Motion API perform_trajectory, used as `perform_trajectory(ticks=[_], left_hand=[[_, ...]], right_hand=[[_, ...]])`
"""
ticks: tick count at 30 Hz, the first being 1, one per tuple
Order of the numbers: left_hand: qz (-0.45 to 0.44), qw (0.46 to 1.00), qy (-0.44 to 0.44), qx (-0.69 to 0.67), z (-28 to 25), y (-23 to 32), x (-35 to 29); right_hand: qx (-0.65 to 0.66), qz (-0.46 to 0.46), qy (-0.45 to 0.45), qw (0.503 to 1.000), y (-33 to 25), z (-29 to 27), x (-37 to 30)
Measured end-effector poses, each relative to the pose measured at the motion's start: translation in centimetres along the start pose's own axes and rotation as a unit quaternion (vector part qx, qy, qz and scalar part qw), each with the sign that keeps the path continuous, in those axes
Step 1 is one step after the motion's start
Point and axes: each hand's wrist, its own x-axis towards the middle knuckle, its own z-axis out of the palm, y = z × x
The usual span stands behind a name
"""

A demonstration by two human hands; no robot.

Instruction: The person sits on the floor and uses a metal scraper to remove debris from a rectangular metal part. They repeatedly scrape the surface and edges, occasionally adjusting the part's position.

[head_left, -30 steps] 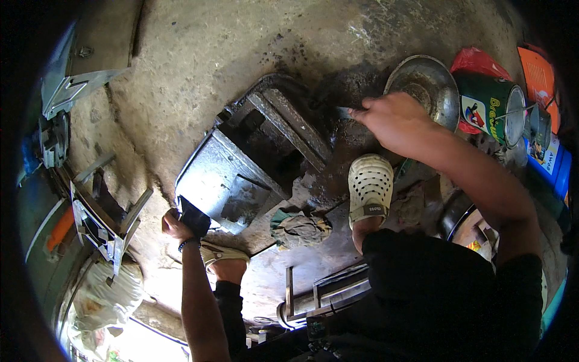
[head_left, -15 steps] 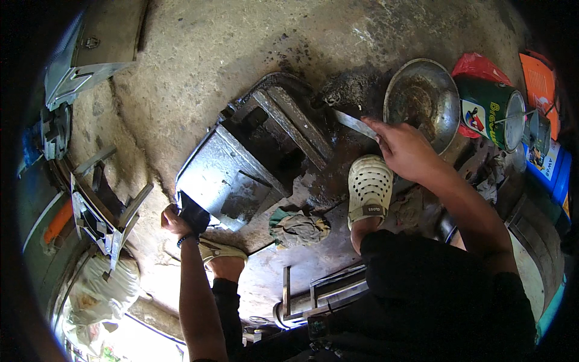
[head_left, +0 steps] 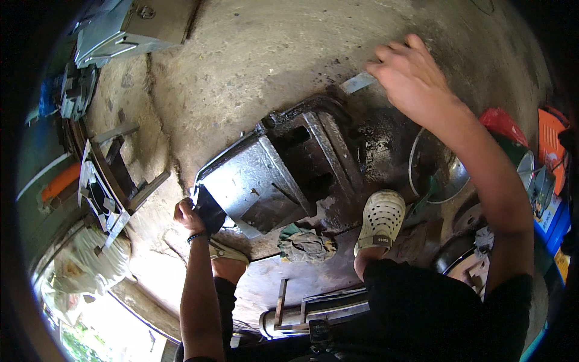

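Your left hand grips the lower corner of the grey metal housing, which lies tilted on the stained concrete floor. Your right hand is extended past the housing's dark open frame and holds a flat metal blade just above the floor. A perforated white clog stands beside the housing, a crumpled rag lies near it, and a round metal bowl sits under your right forearm.
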Motion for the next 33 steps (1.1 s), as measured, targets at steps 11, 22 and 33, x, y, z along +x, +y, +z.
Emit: perform_trajectory(ticks=[11, 22, 33], left_hand=[[-0.012, 1.000, -0.008, 0.000, 0.3, 2.0, -1.2], [-0.015, 1.000, 0.001, 0.007, 0.5, 2.7, -1.3], [-0.002, 1.000, -0.002, 0.021, 0.0, 2.9, -1.7]], right_hand=[[-0.030, -0.101, -0.042, 0.994, -3.4, 1.9, 6.0], [-0.031, -0.107, -0.044, 0.993, -2.9, 2.5, 5.8], [-0.109, -0.067, -0.074, 0.989, -6.3, 2.6, 3.7]])
